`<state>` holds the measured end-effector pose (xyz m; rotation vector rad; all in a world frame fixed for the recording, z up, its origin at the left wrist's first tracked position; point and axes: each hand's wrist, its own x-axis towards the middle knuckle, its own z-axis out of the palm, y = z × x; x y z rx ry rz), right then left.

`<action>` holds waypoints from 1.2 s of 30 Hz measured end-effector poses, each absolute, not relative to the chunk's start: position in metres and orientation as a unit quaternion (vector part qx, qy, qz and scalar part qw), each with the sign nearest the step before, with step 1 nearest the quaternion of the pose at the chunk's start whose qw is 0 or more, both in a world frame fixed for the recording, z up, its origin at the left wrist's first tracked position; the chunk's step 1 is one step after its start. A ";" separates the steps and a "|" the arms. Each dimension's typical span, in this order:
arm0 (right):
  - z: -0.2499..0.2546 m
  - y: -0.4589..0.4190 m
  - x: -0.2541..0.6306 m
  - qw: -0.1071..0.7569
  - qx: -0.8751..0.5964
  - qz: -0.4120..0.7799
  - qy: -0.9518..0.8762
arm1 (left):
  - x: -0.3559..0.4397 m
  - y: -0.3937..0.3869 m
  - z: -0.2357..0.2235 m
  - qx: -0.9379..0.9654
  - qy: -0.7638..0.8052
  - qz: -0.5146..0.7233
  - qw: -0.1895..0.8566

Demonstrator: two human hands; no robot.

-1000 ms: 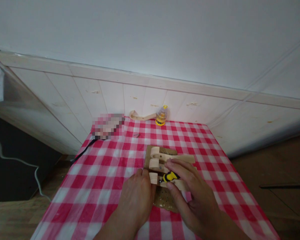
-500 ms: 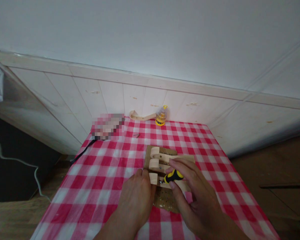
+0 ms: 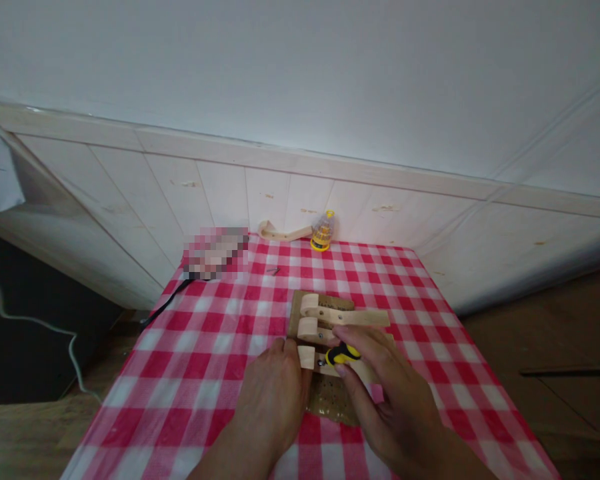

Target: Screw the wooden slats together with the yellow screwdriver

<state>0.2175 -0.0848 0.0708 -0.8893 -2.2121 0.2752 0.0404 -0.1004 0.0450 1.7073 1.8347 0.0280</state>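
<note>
My right hand (image 3: pixel 387 383) grips a small yellow and black screwdriver (image 3: pixel 343 354) between thumb and fingers. Its tip points left, down at a screw (image 3: pixel 322 363) in the nearest curled wooden hook (image 3: pixel 307 357). Closed around the curled left end of that hook is my left hand (image 3: pixel 275 387); its fingertips are hidden. Beneath lies a brown board (image 3: pixel 330 400) with small holes, on the checked cloth. Two similar pieces, a middle wooden hook (image 3: pixel 308 329) and a far wooden hook (image 3: pixel 350 316), lie across the board with screws in them.
A yellow bit holder with a clear cover (image 3: pixel 322 233) stands by the wall, beside another wooden hook (image 3: pixel 283 234). Small screws (image 3: pixel 274 271) lie on the red and white tablecloth (image 3: pixel 220 347). A blurred-out item (image 3: pixel 217 253) with a black strap is at the back left.
My right hand and the screwdriver have shifted slightly left, and the handle sits a little differently in the fingers. My left hand keeps its place.
</note>
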 end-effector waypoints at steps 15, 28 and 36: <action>0.076 -0.081 0.219 0.373 -0.343 0.097 -0.857 | 0.040 -0.100 0.045 0.645 0.694 0.007 0.319; 0.069 -0.077 0.219 0.395 -0.380 0.115 -0.828 | 0.041 -0.100 0.046 0.639 0.699 -0.002 0.321; 0.076 -0.072 0.216 0.379 -0.329 0.115 -0.857 | 0.041 -0.100 0.043 0.647 0.695 0.009 0.313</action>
